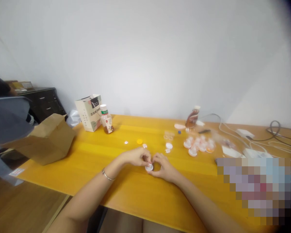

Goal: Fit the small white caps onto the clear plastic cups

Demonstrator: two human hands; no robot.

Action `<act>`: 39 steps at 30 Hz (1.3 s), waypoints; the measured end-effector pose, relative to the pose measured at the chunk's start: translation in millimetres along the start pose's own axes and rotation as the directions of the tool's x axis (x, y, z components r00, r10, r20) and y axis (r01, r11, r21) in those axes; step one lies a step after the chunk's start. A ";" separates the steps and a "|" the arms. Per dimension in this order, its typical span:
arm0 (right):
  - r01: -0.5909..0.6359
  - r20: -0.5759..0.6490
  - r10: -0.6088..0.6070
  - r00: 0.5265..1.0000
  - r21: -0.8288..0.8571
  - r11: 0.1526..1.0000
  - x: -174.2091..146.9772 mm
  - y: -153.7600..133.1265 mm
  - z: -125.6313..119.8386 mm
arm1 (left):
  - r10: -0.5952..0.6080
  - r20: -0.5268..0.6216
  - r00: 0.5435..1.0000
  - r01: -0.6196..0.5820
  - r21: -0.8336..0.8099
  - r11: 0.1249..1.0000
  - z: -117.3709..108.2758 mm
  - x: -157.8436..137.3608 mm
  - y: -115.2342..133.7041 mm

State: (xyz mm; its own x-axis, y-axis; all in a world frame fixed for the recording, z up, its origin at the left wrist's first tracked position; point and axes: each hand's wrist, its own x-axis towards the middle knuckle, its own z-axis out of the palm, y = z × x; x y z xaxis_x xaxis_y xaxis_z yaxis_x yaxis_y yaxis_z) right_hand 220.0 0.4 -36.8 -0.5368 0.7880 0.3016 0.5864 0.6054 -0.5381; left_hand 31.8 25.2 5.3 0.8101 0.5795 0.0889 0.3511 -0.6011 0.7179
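Observation:
Between my two hands, over the middle of the table, is a small round white cap-like piece (149, 168). My left hand (137, 157) pinches at its top with thumb and fingertips; whether a tinier part sits in that pinch is too blurred to see. Curled around the same piece from the right, my right hand (165, 168) has its thumb at the near edge. Just beyond the hands lie a yellow disc (139, 141), a tiny white part (126, 142), a white cut-out piece (145, 146), another cut-out piece (167, 151) and a white round disc (169, 145).
Several clear domed pieces with white-and-orange bases (199, 144) cluster at right. Behind stand a brown bottle (192, 117), a white-capped bottle (107, 121) and a paper bag (88, 113). An open cardboard box (50, 139) rests left. Cables (232, 129) cross the right side.

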 end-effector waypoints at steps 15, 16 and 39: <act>0.011 -0.080 0.002 0.997 0.158 0.987 2.2 -4.1 -5.2 | -0.053 -0.130 0.990 0.027 -0.192 0.981 -10.2 5.9 -2.8; -0.015 -0.071 0.031 0.997 0.209 0.978 2.2 -4.4 -6.5 | -0.061 -0.211 0.976 0.020 -0.190 0.982 -13.6 11.5 -5.1; -0.176 0.238 0.029 0.971 0.626 0.760 -0.5 -7.1 -8.6 | 0.089 -0.163 0.983 0.004 0.496 0.868 -12.1 122.3 -62.8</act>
State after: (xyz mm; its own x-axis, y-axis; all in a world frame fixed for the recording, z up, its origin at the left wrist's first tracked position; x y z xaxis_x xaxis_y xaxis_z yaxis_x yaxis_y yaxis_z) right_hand 221.3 -3.3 -26.4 -0.6486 0.7558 0.0897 0.1608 0.2512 -0.9545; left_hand 103.2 140.5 -20.5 0.7506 0.6057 0.2642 0.5409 -0.7928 0.2809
